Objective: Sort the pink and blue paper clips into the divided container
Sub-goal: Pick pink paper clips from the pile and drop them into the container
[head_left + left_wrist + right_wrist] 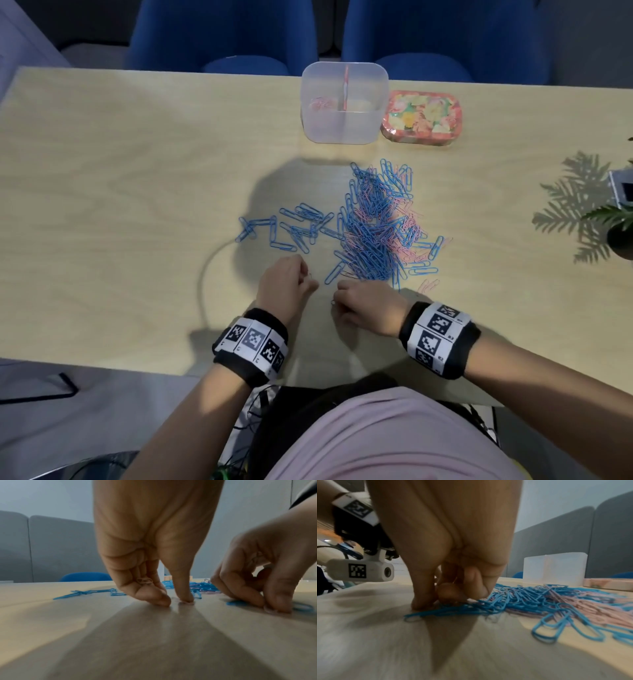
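The table [120, 171] lay bare across the frame's left half, with the divided container [344, 102] at its upper-centre edge. The mixed clip pile [376, 226] sat mid-frame, just above both hands. The left hand [284, 284] pinched pink clips [145, 581], its grip touching another pink clip [186, 602]; the right hand [366, 305] pinched at the pile's near edge.

1. This looks like an office or meeting room: a long pale wood-grain counter [102, 164] serves as the work surface.
2. Two blue upholstered chairs [222, 34] stand side by side, pushed in at its far edge.
3. Grey padded partition panels [556, 536] rise behind the counter, as at office desks.
4. A small potted plant [616, 222] sits at the right edge, throwing a leafy shadow.
5. Stationery lies about: a heap of paper clips [373, 222] and a floral tin [421, 118].
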